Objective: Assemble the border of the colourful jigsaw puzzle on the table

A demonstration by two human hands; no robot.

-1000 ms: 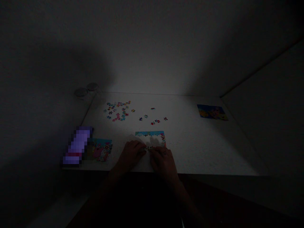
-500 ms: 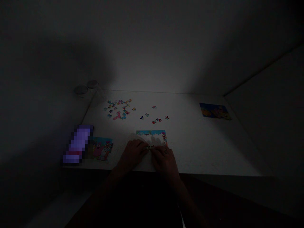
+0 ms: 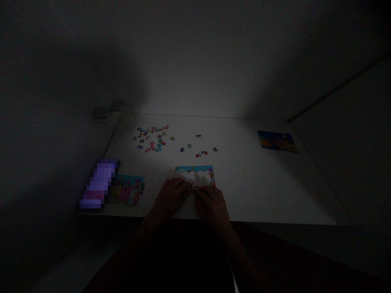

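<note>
Dim white tabletop, hands nearly together around puzzle pieces too dark to distinguish

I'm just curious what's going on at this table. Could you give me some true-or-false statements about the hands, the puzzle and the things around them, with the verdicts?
1. The left hand and right hand meet at a small bit of puzzle. True.
2. The partly joined puzzle is complete. False: the partly joined puzzle shows a top strip and part of its right side, with a white gap inside.
3. The blue card lies right of both hands. True.
4. The purple-screened device is right of the hands. False: the purple-screened device is on the left.
</note>
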